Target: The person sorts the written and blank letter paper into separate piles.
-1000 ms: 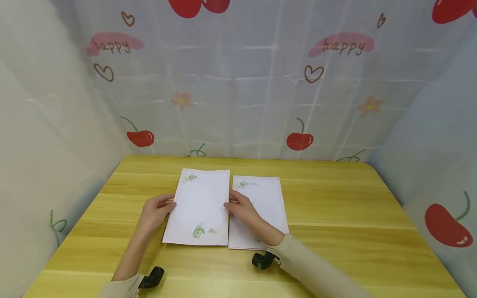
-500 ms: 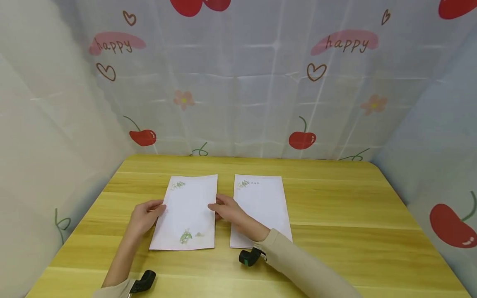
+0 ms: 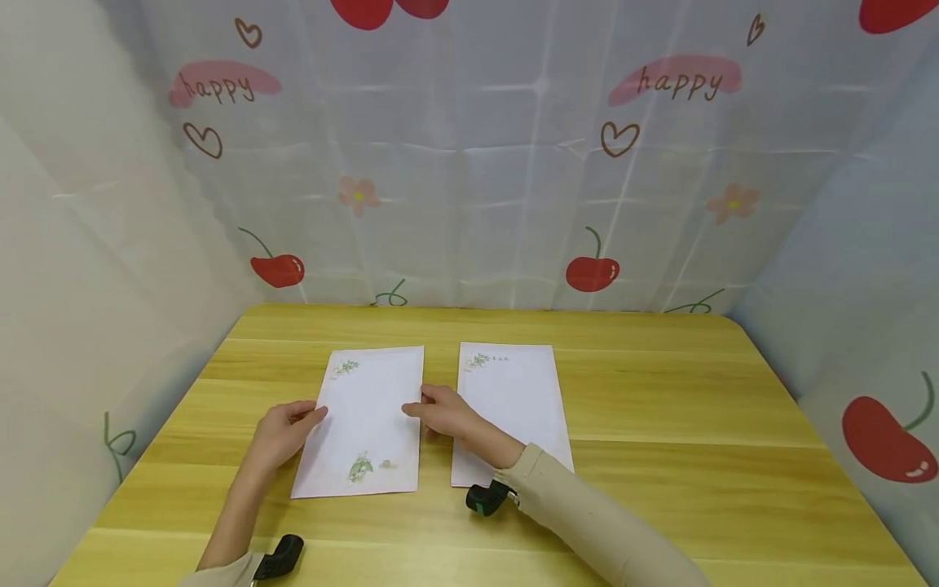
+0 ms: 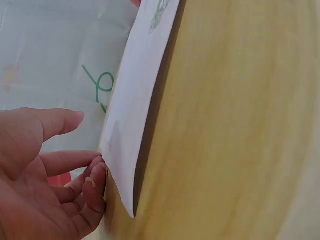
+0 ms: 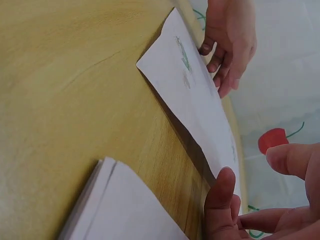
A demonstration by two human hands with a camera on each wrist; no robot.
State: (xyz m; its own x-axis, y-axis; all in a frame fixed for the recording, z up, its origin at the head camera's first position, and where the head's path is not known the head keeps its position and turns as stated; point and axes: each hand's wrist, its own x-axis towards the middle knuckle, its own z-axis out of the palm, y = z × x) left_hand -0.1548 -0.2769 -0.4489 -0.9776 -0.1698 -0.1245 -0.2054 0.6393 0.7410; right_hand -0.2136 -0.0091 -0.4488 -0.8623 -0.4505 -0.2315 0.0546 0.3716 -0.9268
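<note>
A sheet of letter paper with green plant prints lies at left of centre on the table, its near edge slightly raised in the left wrist view. My left hand is at its left edge; in the left wrist view the fingertips touch that edge while the thumb stands apart. My right hand is at the sheet's right edge, its thumb also off the paper in the right wrist view. To the right lies a stack of similar paper, partly covered by my right forearm.
The wooden table extends around both papers. A white curtain printed with cherries hangs behind it, with pale sheets at the sides. Black wrist cameras sit at both cuffs.
Both hands have moved the sheet left and toward me, away from the stack, and lowered it toward the table. A gap has opened between the papers. The stack stays in place.
</note>
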